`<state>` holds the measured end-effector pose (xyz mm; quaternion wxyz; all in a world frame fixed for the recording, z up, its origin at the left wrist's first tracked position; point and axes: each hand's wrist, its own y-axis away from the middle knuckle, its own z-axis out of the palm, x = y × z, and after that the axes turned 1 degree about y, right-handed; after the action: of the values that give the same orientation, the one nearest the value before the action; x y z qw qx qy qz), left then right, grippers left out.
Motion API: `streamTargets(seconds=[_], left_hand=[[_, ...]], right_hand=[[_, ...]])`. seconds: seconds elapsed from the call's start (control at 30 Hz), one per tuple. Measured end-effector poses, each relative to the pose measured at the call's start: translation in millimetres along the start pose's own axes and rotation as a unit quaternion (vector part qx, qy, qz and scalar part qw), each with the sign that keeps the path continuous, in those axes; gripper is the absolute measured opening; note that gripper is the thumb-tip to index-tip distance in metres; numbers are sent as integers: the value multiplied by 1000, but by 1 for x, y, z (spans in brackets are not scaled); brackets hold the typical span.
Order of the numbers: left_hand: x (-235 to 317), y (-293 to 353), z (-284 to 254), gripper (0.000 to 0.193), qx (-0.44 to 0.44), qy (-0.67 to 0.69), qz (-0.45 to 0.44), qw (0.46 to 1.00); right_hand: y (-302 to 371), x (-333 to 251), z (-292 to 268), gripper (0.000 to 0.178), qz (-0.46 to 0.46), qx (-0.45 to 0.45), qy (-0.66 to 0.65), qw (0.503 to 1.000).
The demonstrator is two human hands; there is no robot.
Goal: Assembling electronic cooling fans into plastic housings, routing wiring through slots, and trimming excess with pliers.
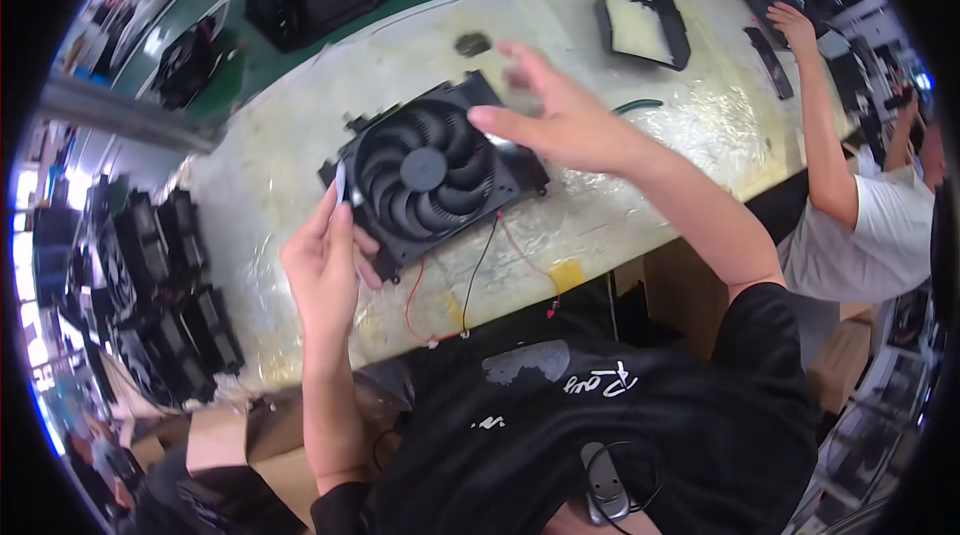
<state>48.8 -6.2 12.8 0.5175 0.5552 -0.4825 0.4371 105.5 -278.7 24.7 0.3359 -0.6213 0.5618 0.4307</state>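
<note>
A black fan assembly (423, 171) with a round bladed fan in a square frame lies tilted on the worktable. Red and black wires (478, 270) run from its near edge toward the front of the table. My left hand (328, 253) grips the assembly's left side, fingers closed at the frame's edge. A small pale strip (341, 181) shows at the tip of my left thumb and finger; its kind is unclear. Over the assembly's upper right corner, my right hand (560, 120) is open, thumb and fingers apart, the fingertips blurred. Whether its thumb touches the frame is hard to tell.
A black rectangular frame (645, 23) and a green-handled tool (638, 106) lie on the worktable (270, 305). Black units are stacked (160, 285) at the left. A co-worker's arm (825, 135) reaches over the right end, near a dark strip (769, 63).
</note>
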Motion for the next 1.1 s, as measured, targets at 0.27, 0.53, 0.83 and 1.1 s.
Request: streamTargets(seconds=[0.27,0.53,0.83,1.1], left_hand=[[4,-5,4,35,10,-30,10,999],[11,-7,-17,41,-62,54,-45,996],[5,0,-17,43,-83,185,-111,973],[1,14,1,49,13,199,-23,980]], right_hand=[[-55,80,-179,18,-206,36,490,846],[-68,77,-191,15,-282,-43,555,782],[-36,75,-199,14,-261,57,461,846],[-30,-34,-100,19,-174,44,20,984]])
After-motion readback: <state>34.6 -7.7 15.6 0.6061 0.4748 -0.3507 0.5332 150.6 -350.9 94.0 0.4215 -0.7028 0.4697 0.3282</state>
